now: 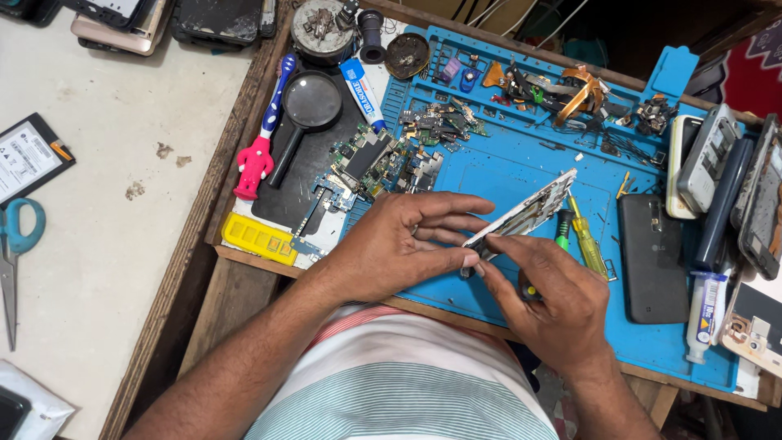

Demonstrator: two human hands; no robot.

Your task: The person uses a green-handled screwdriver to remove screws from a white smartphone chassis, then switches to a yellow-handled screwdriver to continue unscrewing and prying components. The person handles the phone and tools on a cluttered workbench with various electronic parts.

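My left hand [403, 240] grips the near end of an opened phone body [529, 210], a white frame tilted on edge over the blue work mat [505, 175]. My right hand [550, 297] pinches at the same near end of the phone with thumb and forefinger, and a thin tool with a yellow-green tip shows under its fingers. A green-handled screwdriver [563, 231] and a yellow-handled one [588, 244] lie on the mat just right of the phone.
A black phone [652, 257] lies right of the screwdrivers, with more phones [717, 171] and a glue tube [705, 316] at the far right. Loose circuit boards [371, 159], a magnifying glass [308, 106], a pink-handled toothbrush [259, 151] and a yellow tray [259, 238] sit left. Scissors [15, 244] lie on the floor.
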